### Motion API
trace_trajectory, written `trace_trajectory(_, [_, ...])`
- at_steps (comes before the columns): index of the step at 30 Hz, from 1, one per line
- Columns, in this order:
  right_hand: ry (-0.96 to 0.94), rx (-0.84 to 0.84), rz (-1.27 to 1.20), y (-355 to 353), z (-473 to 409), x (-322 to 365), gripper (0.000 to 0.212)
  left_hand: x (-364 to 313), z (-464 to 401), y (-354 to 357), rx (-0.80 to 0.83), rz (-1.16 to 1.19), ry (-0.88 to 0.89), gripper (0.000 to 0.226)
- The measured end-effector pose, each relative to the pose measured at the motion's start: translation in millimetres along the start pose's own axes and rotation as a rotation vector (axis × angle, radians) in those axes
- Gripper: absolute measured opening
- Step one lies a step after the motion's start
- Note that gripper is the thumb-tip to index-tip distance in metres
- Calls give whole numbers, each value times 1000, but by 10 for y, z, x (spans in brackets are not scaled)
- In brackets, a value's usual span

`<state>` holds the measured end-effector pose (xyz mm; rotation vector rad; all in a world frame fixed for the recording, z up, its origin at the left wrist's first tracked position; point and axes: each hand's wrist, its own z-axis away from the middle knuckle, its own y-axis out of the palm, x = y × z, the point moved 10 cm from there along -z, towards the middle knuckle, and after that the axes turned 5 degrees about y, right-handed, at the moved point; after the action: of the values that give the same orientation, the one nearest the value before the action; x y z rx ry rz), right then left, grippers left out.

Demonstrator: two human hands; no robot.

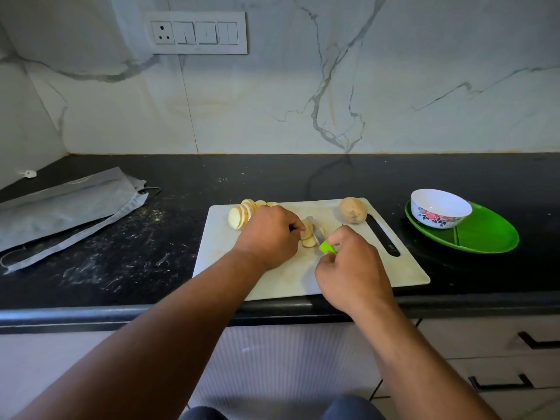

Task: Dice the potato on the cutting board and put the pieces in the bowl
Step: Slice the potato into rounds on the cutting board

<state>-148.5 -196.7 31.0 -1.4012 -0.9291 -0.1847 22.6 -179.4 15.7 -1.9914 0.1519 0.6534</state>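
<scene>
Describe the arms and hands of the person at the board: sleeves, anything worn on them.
Both forearms are bare right down to the frame's bottom edge; no sleeve shows. The left hand and right hand wear no gloves, and no watch, bracelet or ring is visible on the sides that show.

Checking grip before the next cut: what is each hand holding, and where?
Right hand grips the knife by its green handle. Left hand pins a small stack of potato slices at their left edge with curled fingertips.
</scene>
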Motion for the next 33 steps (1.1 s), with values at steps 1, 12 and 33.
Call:
trace_trajectory(1, [7,9,-3,10,-17,10,17,4,-3,-5,-5,0,3,20])
trace_trajectory(12, [-34,46,63,14,200,4,13,-56,-19,39,9,-33,40,21])
trace_trajectory(33, [31,197,-23,-140,304,-279,11,-222,102,111,151,-322,240,43])
